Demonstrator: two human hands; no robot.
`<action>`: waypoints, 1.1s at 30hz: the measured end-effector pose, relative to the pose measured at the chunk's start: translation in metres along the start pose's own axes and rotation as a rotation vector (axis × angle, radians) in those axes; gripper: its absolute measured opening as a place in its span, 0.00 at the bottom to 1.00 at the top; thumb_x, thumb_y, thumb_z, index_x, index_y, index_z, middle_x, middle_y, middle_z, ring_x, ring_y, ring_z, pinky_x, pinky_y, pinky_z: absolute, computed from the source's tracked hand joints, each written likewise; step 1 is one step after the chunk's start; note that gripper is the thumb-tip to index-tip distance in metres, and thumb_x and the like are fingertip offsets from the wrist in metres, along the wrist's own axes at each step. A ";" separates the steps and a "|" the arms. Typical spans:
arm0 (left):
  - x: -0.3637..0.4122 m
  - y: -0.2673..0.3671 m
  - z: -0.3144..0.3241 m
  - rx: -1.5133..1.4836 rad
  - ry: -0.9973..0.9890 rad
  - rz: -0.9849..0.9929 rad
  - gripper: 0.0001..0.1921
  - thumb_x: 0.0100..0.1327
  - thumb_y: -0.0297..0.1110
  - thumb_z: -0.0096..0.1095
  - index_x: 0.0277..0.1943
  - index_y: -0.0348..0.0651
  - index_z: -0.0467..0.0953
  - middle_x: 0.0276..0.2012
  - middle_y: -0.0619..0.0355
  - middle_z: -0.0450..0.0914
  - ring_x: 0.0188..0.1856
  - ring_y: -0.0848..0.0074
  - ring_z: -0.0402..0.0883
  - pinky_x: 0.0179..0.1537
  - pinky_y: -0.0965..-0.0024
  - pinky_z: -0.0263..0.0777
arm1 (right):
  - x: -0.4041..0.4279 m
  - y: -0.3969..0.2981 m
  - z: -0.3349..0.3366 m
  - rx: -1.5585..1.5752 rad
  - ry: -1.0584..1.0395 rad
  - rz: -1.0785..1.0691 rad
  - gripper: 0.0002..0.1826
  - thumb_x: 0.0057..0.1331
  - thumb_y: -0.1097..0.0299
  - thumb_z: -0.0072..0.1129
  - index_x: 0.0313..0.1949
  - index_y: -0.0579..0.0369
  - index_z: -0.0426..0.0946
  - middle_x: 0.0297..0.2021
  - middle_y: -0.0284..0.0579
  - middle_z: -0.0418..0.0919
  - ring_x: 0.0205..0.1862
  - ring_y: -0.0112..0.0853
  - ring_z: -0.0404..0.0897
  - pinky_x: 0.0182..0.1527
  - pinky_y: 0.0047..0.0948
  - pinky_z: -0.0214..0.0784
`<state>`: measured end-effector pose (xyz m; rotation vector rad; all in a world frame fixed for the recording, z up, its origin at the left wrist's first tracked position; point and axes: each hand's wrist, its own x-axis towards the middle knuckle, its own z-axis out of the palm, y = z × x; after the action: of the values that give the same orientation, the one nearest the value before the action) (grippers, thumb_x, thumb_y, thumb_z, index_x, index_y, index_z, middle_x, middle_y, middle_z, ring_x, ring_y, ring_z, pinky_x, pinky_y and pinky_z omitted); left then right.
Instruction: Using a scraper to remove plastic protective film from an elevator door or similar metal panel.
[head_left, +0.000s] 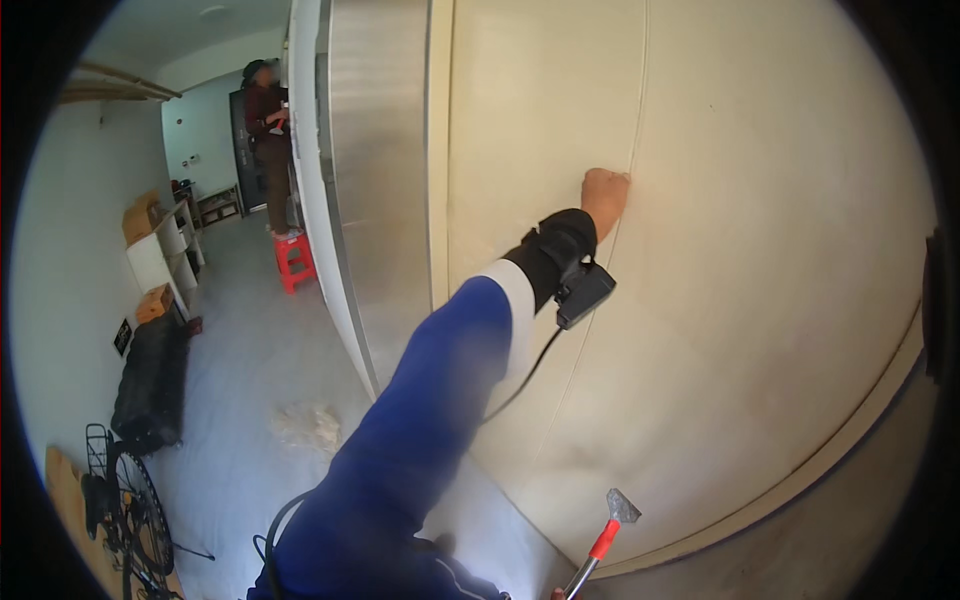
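Note:
My left hand (604, 196) is raised with its fingers curled, up against a cream door panel (720, 247) beside a thin vertical seam. Whether anything lies inside the curled fingers is hidden. A black strap with a small black device (586, 294) and cable sits around that wrist, above a blue sleeve with a white cuff. At the bottom edge, only a bit of my right hand (558, 594) shows, around the metal handle of a scraper (603, 538). The scraper has a red collar and a flat grey head pointing up, in front of the panel's lower part.
A brushed metal panel (381, 150) stands left of the door frame. Farther off, a person (268, 150) holding a red-handled tool stands on a red stool (295, 262). Along the left wall are a white shelf (159, 262), a long black bundle (152, 382) and a bicycle (135, 510).

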<state>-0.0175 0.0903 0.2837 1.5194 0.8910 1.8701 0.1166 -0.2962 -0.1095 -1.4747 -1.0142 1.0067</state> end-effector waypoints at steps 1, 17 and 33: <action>0.007 -0.003 -0.009 0.066 0.008 0.021 0.14 0.50 0.31 0.51 0.15 0.29 0.67 0.11 0.52 0.67 0.17 0.73 0.67 0.23 0.65 0.61 | -0.006 -0.003 0.003 0.070 -0.035 -0.034 0.13 0.57 0.61 0.51 0.29 0.59 0.64 0.11 0.31 0.58 0.11 0.20 0.56 0.12 0.24 0.46; 0.032 -0.021 -0.065 -0.222 -0.449 -0.141 0.10 0.57 0.31 0.50 0.21 0.39 0.64 0.16 0.61 0.63 0.18 0.79 0.63 0.23 0.74 0.61 | -0.045 0.008 0.016 -0.013 0.266 0.244 0.16 0.58 0.57 0.48 0.26 0.60 0.64 0.10 0.31 0.59 0.11 0.21 0.57 0.12 0.23 0.47; -0.005 -0.001 -0.060 0.359 -0.630 -0.347 0.25 0.60 0.52 0.42 0.17 0.38 0.67 0.10 0.58 0.65 0.10 0.74 0.65 0.17 0.73 0.61 | -0.056 0.015 0.022 0.201 0.219 0.323 0.11 0.57 0.63 0.51 0.30 0.58 0.63 0.09 0.27 0.56 0.08 0.19 0.54 0.09 0.22 0.44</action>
<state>-0.0756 0.0790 0.2717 1.8620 1.1171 0.9269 0.0804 -0.3448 -0.1224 -1.5692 -0.5120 1.1090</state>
